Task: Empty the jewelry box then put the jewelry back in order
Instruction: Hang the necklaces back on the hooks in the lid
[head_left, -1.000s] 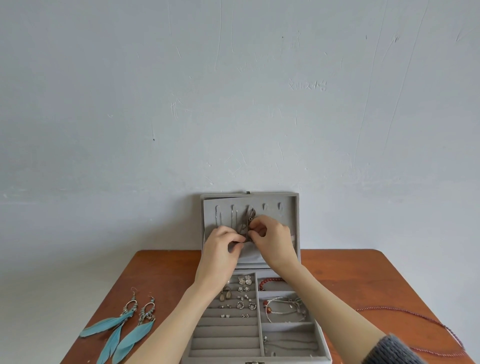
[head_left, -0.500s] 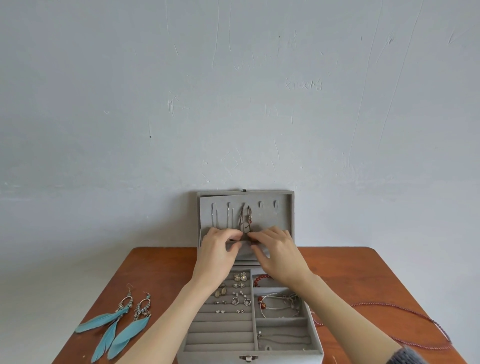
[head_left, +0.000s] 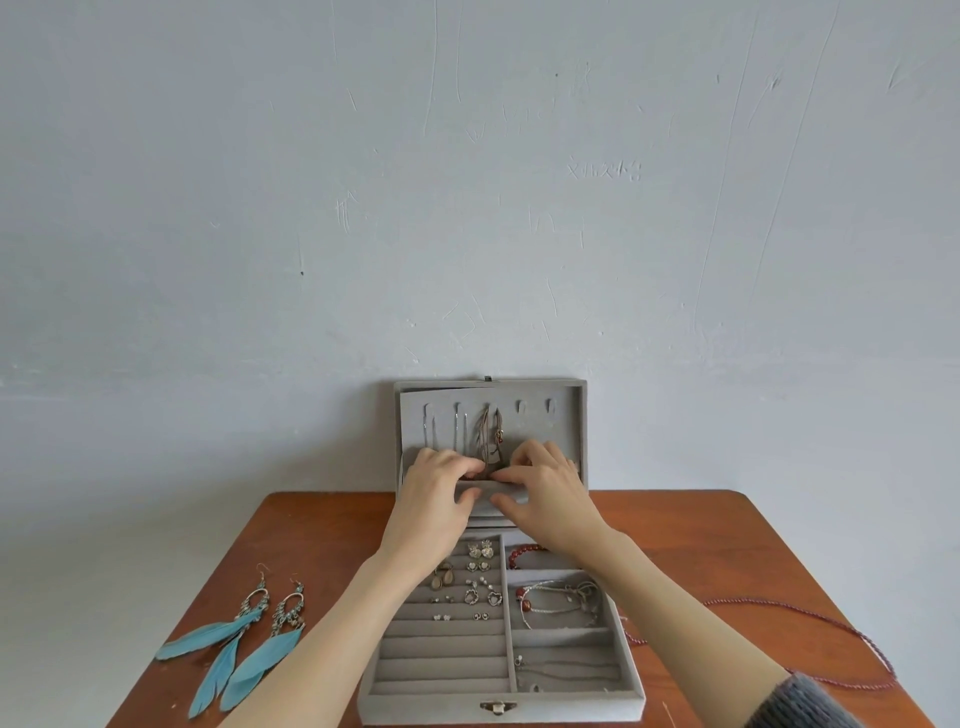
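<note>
Necklaces are handled at an open jewelry box (head_left: 501, 709) on a wooden table (head_left: 727, 545).

The pocket flap (head_left: 488, 493) in the raised lid is pinched by the left hand (head_left: 434, 501) and right hand (head_left: 553, 499), just below hanging necklaces (head_left: 488, 431). Feather earrings (head_left: 244, 644) are laid left of the box, a beaded necklace (head_left: 810, 618) right. Faint wall scribbles cannot be read.

We find only one trace of writing: faint scratched marks on the grey wall (head_left: 467, 208), at about one o'clock from the open jewelry box (head_left: 498, 691). They look like a few characters, but we cannot read them. Nothing else carries text.
</note>
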